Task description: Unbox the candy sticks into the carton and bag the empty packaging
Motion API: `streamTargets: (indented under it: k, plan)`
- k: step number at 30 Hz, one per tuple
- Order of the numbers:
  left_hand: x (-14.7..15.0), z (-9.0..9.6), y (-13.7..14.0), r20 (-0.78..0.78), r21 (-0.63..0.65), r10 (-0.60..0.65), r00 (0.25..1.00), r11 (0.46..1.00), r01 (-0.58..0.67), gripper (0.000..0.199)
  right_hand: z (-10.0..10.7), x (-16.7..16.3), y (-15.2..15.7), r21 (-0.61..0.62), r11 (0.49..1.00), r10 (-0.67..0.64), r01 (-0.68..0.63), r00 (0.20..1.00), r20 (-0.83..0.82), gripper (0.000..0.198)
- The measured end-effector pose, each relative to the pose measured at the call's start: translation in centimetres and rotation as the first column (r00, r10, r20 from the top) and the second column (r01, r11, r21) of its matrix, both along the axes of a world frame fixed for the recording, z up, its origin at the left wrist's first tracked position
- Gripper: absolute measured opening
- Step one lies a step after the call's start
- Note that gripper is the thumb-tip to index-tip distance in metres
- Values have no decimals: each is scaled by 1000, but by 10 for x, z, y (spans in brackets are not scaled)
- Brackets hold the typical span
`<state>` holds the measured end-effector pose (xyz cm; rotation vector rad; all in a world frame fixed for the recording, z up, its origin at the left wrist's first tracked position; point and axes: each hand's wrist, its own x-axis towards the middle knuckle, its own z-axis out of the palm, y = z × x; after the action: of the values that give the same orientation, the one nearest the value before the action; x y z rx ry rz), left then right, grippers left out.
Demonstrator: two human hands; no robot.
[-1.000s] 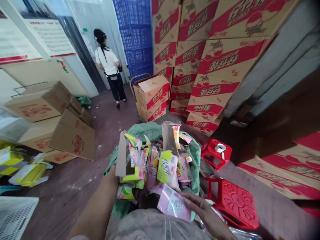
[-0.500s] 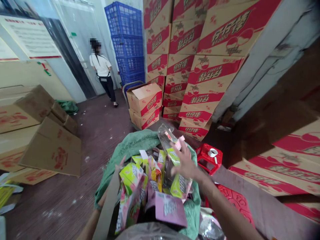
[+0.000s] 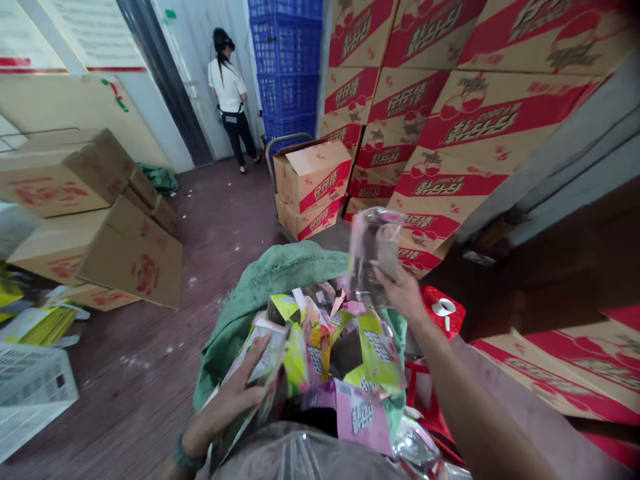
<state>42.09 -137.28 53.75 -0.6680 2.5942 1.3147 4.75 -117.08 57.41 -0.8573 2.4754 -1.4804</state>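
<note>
In the head view my right hand (image 3: 400, 290) grips a clear plastic package (image 3: 370, 257), blurred by motion, above the far right rim of a green cloth sack (image 3: 227, 340). My left hand (image 3: 243, 387) lies over printed packaging at the sack's left side, fingers stretched and thumb apart. Inside the sack are several yellow-green printed packets (image 3: 377, 350) and crumpled wrappers. A pink-purple carton piece (image 3: 363, 413) lies toward the near side. Grey translucent plastic (image 3: 300, 457) covers the nearest edge.
Printed cartons (image 3: 465, 133) are stacked high ahead, with two cartons (image 3: 315, 187) on a trolley. Blue crates (image 3: 285, 60) and a person (image 3: 230, 100) are at the back. Brown boxes (image 3: 135, 260) lie left. A red stool (image 3: 435, 303) with a tape roll (image 3: 443, 307) stands right.
My right hand has closed on the clear plastic package and lifted it. My left hand has moved from the sack's rim onto the packaging inside. The view has turned left.
</note>
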Motion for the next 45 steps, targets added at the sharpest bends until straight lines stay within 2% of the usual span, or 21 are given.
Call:
streamTargets:
  k: [1, 3, 4, 6, 7, 9, 11, 13, 15, 17, 20, 22, 25, 28, 30, 32, 34, 36, 38, 43, 45]
  plan:
    - [-11, 6, 10, 34, 27, -21, 999, 999, 20, 105, 13, -2, 23, 17, 1000, 14, -13, 997, -72, 46]
    - [-39, 12, 34, 164, -44, -42, 986, 998, 50, 116, 26, 5, 68, 170, 984, 96, -52, 960, -262, 43]
    - [-54, 11, 46, 216, -95, -49, 975, 993, 71, 120, 25, 16, 87, 261, 963, 145, -64, 942, -304, 42]
    - [-79, 3, 68, 212, -209, -83, 974, 969, 128, 125, 7, 51, 111, 416, 904, 232, -92, 926, -298, 45]
    - [-88, -2, 76, 179, -253, -123, 976, 953, 166, 124, -8, 72, 115, 512, 843, 325, -167, 915, -237, 46]
    - [-101, -12, 83, 108, -318, -230, 967, 914, 253, 119, -42, 112, 107, 651, 704, 422, -283, 905, -63, 52]
    - [-106, -19, 75, 93, -370, -334, 938, 863, 344, 115, -73, 140, 86, 722, 623, 397, -303, 917, 42, 70]
    - [-110, -26, 57, 125, -444, -405, 906, 794, 416, 118, -94, 149, 60, 747, 593, 356, -301, 930, 92, 85]
    - [-116, -37, 33, 184, -494, -441, 878, 731, 471, 124, -106, 142, 35, 752, 573, 357, -326, 925, 129, 93]
    - [-124, -54, 11, 256, -479, -450, 856, 710, 516, 128, -114, 128, 14, 750, 548, 391, -369, 906, 160, 100]
    - [-135, -88, -9, 338, -418, -413, 846, 739, 528, 132, -132, 108, -15, 724, 512, 485, -462, 851, 200, 110]
    - [-140, -113, -14, 362, -407, -379, 851, 757, 511, 134, -153, 100, -33, 719, 489, 514, -494, 829, 220, 115]
    - [-144, -148, -18, 386, -391, -361, 849, 769, 506, 137, -192, 96, -53, 745, 438, 480, -504, 831, 280, 118]
    - [-151, -181, -22, 414, -328, -385, 825, 782, 530, 132, -228, 93, -67, 778, 362, 446, -513, 828, 339, 119]
    - [-156, -203, -23, 425, -293, -391, 816, 794, 533, 129, -248, 93, -74, 794, 320, 419, -516, 829, 370, 112]
    - [-158, -225, -21, 439, -285, -376, 816, 803, 524, 123, -266, 96, -77, 799, 298, 387, -523, 831, 400, 93]
    - [-156, -247, -14, 446, -287, -354, 822, 814, 506, 111, -282, 105, -75, 797, 313, 372, -516, 839, 397, 70]
    - [-148, -265, -5, 452, -270, -333, 828, 833, 482, 96, -298, 120, -70, 802, 334, 360, -495, 854, 376, 57]
    - [-138, -280, 4, 464, -235, -316, 828, 857, 459, 83, -311, 135, -64, 815, 340, 343, -470, 869, 358, 50]
    - [-129, -296, 8, 502, -227, -299, 811, 860, 458, 70, -330, 152, -64, 828, 259, 315, -497, 854, 414, 42]
    - [-134, -297, 4, 508, -241, -294, 810, 854, 461, 68, -332, 149, -67, 826, 277, 313, -492, 858, 406, 40]
